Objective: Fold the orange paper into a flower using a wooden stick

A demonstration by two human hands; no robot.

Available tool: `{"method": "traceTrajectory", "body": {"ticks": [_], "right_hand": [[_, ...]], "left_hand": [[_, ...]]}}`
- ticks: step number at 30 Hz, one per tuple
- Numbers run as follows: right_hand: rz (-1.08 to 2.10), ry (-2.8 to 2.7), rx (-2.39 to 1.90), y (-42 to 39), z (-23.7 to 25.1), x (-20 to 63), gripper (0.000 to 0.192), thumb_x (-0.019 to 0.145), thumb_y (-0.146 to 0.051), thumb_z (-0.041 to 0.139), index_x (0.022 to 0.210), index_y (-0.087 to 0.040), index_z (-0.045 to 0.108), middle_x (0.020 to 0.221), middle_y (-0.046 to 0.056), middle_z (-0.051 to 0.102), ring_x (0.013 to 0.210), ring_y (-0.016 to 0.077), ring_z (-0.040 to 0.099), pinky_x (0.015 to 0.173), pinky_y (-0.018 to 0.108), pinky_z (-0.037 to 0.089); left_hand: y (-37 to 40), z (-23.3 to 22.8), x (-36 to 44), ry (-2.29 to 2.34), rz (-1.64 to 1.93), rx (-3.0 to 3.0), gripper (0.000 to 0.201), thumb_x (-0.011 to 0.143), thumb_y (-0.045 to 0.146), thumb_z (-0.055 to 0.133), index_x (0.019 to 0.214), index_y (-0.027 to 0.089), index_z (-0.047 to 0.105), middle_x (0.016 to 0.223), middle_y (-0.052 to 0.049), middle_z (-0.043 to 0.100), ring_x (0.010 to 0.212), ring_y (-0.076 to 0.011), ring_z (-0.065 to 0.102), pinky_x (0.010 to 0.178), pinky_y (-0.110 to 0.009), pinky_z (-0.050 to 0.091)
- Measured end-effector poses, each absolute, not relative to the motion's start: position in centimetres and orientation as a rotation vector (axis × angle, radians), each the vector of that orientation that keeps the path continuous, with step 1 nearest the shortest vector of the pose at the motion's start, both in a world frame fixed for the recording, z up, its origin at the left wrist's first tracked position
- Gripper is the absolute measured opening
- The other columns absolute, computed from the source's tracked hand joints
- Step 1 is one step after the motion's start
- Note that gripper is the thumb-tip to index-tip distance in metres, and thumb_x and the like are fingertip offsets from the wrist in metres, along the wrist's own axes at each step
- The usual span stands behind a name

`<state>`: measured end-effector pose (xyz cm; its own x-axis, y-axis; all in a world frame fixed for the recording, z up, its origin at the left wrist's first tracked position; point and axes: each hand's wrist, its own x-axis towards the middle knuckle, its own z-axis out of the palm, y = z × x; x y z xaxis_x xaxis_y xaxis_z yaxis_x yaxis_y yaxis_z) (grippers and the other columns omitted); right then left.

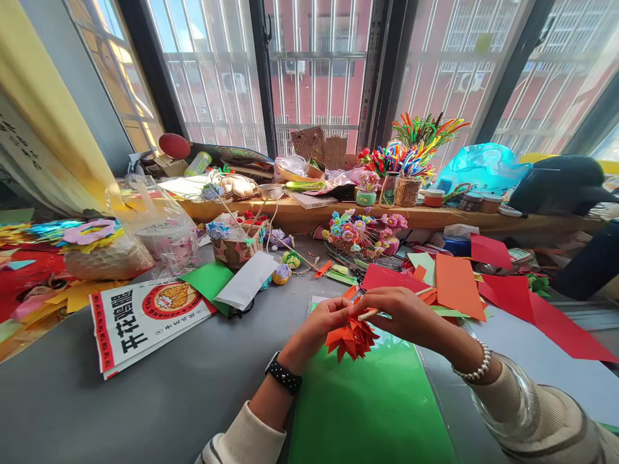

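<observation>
At frame centre, the left hand [323, 320] and right hand [397, 312] close their fingers on a spiky orange folded-paper flower [352, 339] and its thin wooden stick [370, 314], above a green paper sheet [372, 406].

Paper flower [352, 338] above sheet [372, 406] (table-top [145, 399])

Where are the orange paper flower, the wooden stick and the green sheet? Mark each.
orange paper flower [352, 339], head view, on its folded petals.
wooden stick [424, 291], head view, on its far end.
green sheet [372, 406], head view, on its bare middle.

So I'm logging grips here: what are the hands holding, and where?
Both hands, left and right, hold an orange paper flower at its top, on a thin wooden stick.
</observation>
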<state>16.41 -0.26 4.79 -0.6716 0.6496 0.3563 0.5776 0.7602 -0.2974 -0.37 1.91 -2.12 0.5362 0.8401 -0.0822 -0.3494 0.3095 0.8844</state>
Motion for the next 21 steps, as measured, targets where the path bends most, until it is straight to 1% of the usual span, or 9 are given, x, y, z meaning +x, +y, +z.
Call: {"method": "traceTrajectory", "body": {"ticks": [6, 9, 12, 17, 21], "right_hand": [[0.160, -2.507, -1.000, -0.1, 4.6, 15.9, 0.013, 0.073, -0.012, 0.058, 0.081, -0.021, 0.063, 0.075, 0.002, 0.066, 0.068, 0.0125, 0.060, 0.056, 0.019, 0.041], [0.138, -2.471, -0.995, -0.1, 4.3, 15.8, 0.013, 0.071, -0.011, 0.058, 0.078, -0.020, 0.063, 0.074, 0.001, 0.066, 0.066, 0.0121, 0.059, 0.055, 0.019, 0.040], [0.166, -2.434, -0.985, -0.1, 4.0, 15.9, 0.014, 0.071, -0.010, 0.057, 0.079, -0.021, 0.062, 0.076, 0.001, 0.067, 0.069, 0.0125, 0.060, 0.058, 0.020, 0.042], [0.229, -2.462, -0.987, -0.2, 4.1, 16.3, 0.018, 0.073, -0.012, 0.057, 0.086, -0.022, 0.063, 0.081, 0.001, 0.068, 0.072, 0.0136, 0.062, 0.062, 0.022, 0.044], [0.263, -2.490, -0.961, -0.2, 4.2, 16.4, 0.026, 0.074, -0.013, 0.055, 0.095, -0.025, 0.063, 0.091, 0.002, 0.067, 0.080, 0.0141, 0.062, 0.065, 0.022, 0.045]], "left_hand": [[2.1, -2.4, -0.3, 0.620, 0.851, 0.946, 0.034, 0.057, 0.039, 0.072, 0.069, 0.012, 0.055, 0.061, -0.001, 0.057, 0.052, -0.0101, 0.054, 0.053, -0.022, 0.035], [2.1, -2.1, -0.3, 0.634, 0.876, 0.945, 0.036, 0.054, 0.040, 0.073, 0.065, 0.012, 0.054, 0.056, 0.001, 0.055, 0.049, -0.0087, 0.051, 0.052, -0.021, 0.035], [1.9, -1.7, -0.3, 0.641, 0.902, 0.968, 0.038, 0.051, 0.041, 0.074, 0.063, 0.012, 0.053, 0.055, 0.001, 0.054, 0.049, -0.0077, 0.050, 0.050, -0.020, 0.034], [1.8, -1.3, -0.4, 0.735, 0.961, 1.056, 0.037, 0.053, 0.042, 0.073, 0.063, 0.012, 0.054, 0.058, 0.001, 0.054, 0.051, -0.0068, 0.048, 0.050, -0.019, 0.034], [1.8, -1.3, -0.5, 0.773, 1.006, 1.070, 0.038, 0.052, 0.042, 0.073, 0.064, 0.012, 0.055, 0.060, 0.001, 0.055, 0.052, -0.0076, 0.049, 0.051, -0.020, 0.035]]}}
